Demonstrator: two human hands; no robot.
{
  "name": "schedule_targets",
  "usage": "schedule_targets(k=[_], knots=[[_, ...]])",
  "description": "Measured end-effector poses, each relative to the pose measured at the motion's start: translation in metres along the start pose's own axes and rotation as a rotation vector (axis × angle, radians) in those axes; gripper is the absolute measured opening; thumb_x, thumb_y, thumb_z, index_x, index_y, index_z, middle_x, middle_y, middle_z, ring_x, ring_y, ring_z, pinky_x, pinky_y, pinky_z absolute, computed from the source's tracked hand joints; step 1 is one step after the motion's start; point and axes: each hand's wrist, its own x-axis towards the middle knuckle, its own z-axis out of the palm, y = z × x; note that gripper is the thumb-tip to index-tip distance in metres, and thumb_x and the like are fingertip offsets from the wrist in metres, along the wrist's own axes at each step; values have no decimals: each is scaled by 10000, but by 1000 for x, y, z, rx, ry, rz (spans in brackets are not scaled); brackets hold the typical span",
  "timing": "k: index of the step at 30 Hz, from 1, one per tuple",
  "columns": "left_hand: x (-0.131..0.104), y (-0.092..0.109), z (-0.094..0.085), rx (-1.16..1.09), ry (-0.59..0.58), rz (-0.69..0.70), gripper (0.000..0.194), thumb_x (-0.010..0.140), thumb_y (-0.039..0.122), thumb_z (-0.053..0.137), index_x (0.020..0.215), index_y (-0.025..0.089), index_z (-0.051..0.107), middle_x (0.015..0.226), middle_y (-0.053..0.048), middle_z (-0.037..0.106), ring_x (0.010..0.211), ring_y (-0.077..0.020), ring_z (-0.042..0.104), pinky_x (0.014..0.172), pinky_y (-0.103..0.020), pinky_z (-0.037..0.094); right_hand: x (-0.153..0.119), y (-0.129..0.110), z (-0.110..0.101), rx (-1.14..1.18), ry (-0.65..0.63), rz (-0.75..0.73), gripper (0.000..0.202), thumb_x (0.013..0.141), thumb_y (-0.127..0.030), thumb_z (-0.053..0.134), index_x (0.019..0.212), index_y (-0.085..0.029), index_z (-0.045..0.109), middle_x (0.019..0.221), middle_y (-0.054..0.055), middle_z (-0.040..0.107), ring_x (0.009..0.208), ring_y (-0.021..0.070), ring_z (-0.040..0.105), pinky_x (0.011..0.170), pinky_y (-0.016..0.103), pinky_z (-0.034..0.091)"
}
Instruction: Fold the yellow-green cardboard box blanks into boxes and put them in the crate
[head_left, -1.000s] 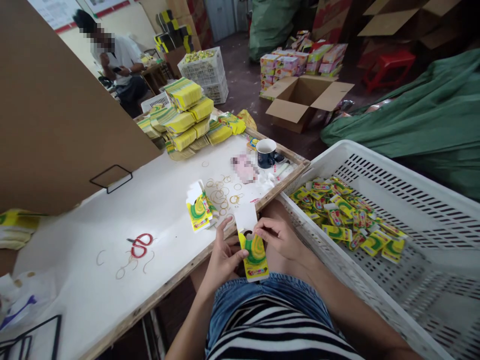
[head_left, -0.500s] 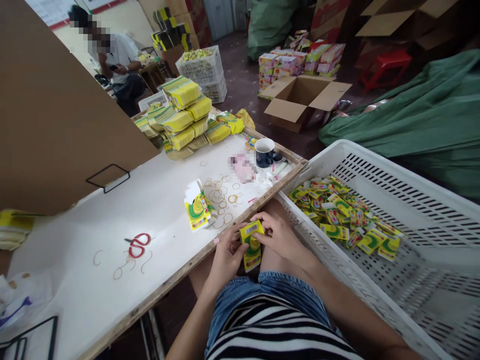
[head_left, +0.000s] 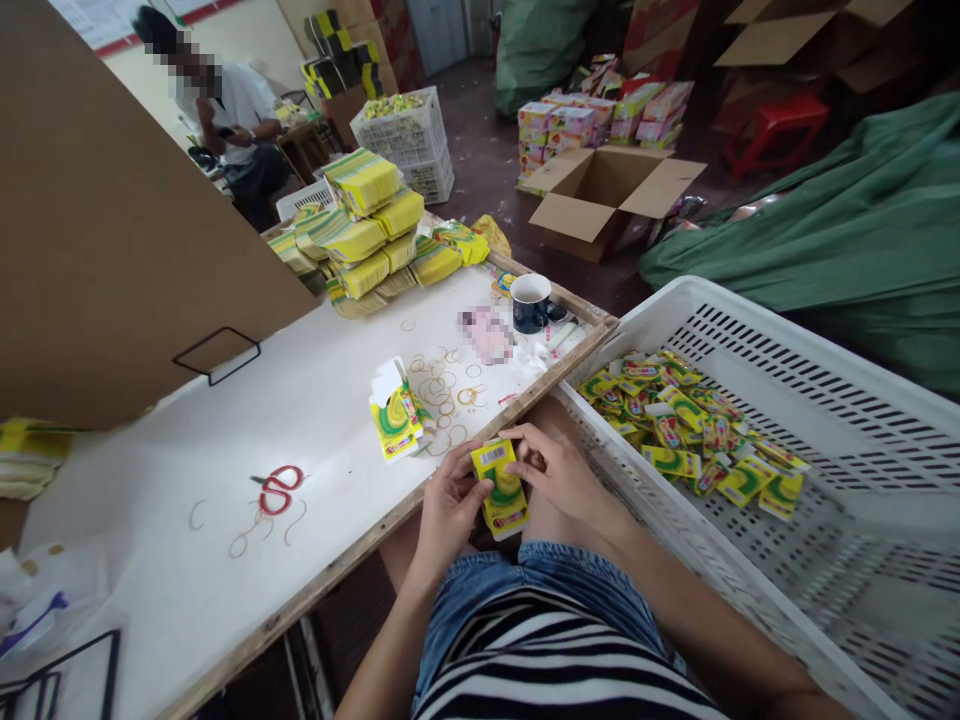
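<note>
A small yellow and green carton [head_left: 501,492] with a barcode near its top is held above my lap, just off the table's front edge. My left hand [head_left: 453,497] grips its left side, thumb on the face. On the other side, my right hand [head_left: 551,467] pinches the upper right edge; the fingertips behind it are hidden. Close by on the white table [head_left: 337,410] lies a small pile of flat yellow-green cartons [head_left: 396,415]. Rubber bands [head_left: 442,385] are scattered beside that pile.
Red-handled scissors [head_left: 281,490] lie on the table's left part. A dark mug [head_left: 529,303] stands near the right corner, with bundled cartons [head_left: 367,235] stacked behind. On my right, a white crate [head_left: 750,320] holds many small cartons [head_left: 690,425]. A person [head_left: 232,120] sits far back.
The carton has turned slightly and shifted a little to the left, with its face now more toward me. Both hands keep hold of it.
</note>
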Motion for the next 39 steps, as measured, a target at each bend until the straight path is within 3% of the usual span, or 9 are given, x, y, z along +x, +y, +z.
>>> schedule_targets(k=[5, 8, 13, 19, 24, 28, 30, 34, 39], knots=[[-1, -3, 10, -15, -13, 25, 423, 753, 267, 743, 1134, 195, 575, 1125, -116, 690, 920, -251, 701, 779, -357, 577, -7, 3, 6, 300, 78, -10, 188, 877, -340, 575, 1024, -226, 602, 964, 45, 646, 848, 188, 622, 730, 303, 509], [0, -2, 5, 193, 52, 168, 423, 805, 272, 685, 1210, 223, 575, 1228, -119, 647, 1120, -277, 629, 957, -429, 515, -13, -2, -3, 158, 354, -88, 129, 869, -340, 592, 923, -223, 602, 936, 58, 629, 884, 212, 604, 771, 345, 505], [15, 9, -59, 882, 475, 408, 675, 715, 212, 759, 1342, 220, 507, 1516, -128, 371, 1436, -318, 248, 1169, -532, 224, -14, -4, -34, -323, 911, -187, 237, 820, -340, 675, 992, -192, 608, 1084, 127, 592, 1099, 292, 525, 938, 484, 426], [21, 5, -117, 1034, 410, 286, 197, 828, 199, 619, 978, 238, 741, 1156, -96, 702, 1099, -324, 644, 977, -510, 495, -12, -1, -7, -1, 581, -56, 225, 879, -408, 569, 885, -199, 651, 910, 77, 651, 859, 224, 604, 784, 367, 490], [3, -6, -79, 904, 550, 646, 263, 870, 173, 573, 1077, 246, 717, 1147, -69, 710, 1156, -276, 618, 1032, -480, 467, -10, -10, 34, 473, 229, 194, 404, 889, -538, 511, 940, -178, 687, 808, 74, 691, 653, 169, 564, 588, 280, 458], [-13, -24, -38, 767, 137, 791, 318, 866, 146, 586, 1132, 287, 691, 1138, -65, 714, 1215, -271, 574, 1031, -466, 476, -4, -9, 46, 672, 172, 273, 470, 808, -621, 581, 918, -176, 686, 759, 56, 677, 620, 167, 567, 538, 273, 448], [-15, -29, -26, 683, 61, 718, 273, 845, 189, 633, 1088, 287, 713, 1181, -80, 693, 1227, -281, 563, 1050, -469, 455, -4, -6, 43, 676, 216, 270, 449, 761, -598, 653, 925, -181, 674, 856, 67, 696, 756, 205, 626, 650, 302, 507], [-7, -24, -18, 243, 264, 364, 404, 824, 418, 658, 1176, 220, 666, 1285, -132, 627, 1277, -300, 512, 1063, -454, 427, -11, -4, 40, 701, 199, 264, 442, 731, -518, 723, 1010, -197, 603, 909, 70, 706, 823, 222, 659, 741, 345, 541], [4, -10, -19, -230, -41, -42, 575, 713, 598, 696, 1099, 172, 690, 995, -120, 737, 865, -268, 701, 710, -336, 568, -15, -6, 48, 756, 120, 294, 436, 674, -499, 777, 930, -203, 585, 818, 46, 704, 752, 205, 669, 699, 327, 547]])
